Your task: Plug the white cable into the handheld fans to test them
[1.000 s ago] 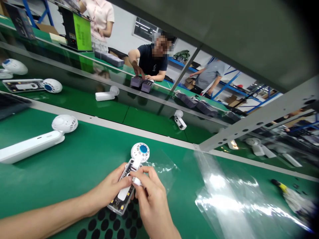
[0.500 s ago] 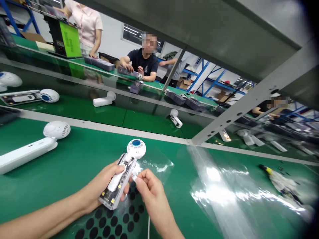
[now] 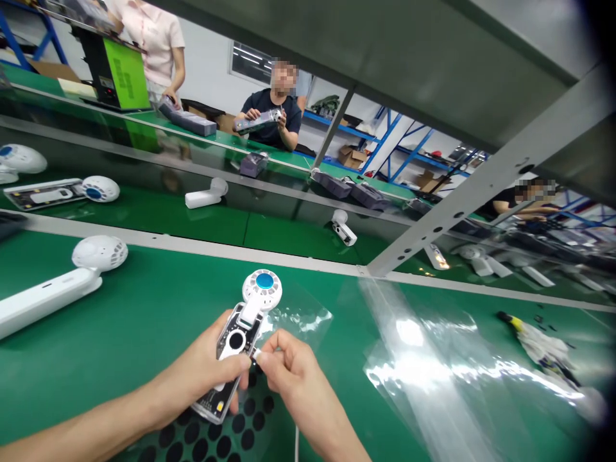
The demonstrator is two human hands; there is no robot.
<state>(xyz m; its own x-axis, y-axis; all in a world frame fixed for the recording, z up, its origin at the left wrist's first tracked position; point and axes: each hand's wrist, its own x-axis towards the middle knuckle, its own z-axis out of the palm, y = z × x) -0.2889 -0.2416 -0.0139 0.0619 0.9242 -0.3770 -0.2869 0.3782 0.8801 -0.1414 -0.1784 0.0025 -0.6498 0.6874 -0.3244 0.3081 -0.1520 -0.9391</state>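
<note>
My left hand (image 3: 212, 362) is closed around the handle of what looks like a handheld fan (image 3: 249, 314). Its round white head has a blue disc in the centre, and a circuit board shows through the clear handle. The left thumb lies across the lower handle, covering part of a white strip with a dark round spot. Between the thumb and forefinger of my right hand (image 3: 296, 366) is a small white cable plug (image 3: 256, 354). The plug's tip meets the handle's right side; whether it is inserted I cannot tell. A white cable (image 3: 297, 443) hangs below the right hand.
Another white fan (image 3: 52, 295) lies at left. Beneath my hands is a sheet of black dots (image 3: 224, 446). Clear plastic film (image 3: 433, 372) and a glove (image 3: 543, 346) lie to the right. A slanted metal post (image 3: 447, 221) rises beyond. More fans (image 3: 206, 194) rest on the green belt, with co-workers behind.
My left thumb has slid down the handle, exposing the dark round spot. The plug in my right hand has come to the handle's side. Across the line, a co-worker has lifted a device.
</note>
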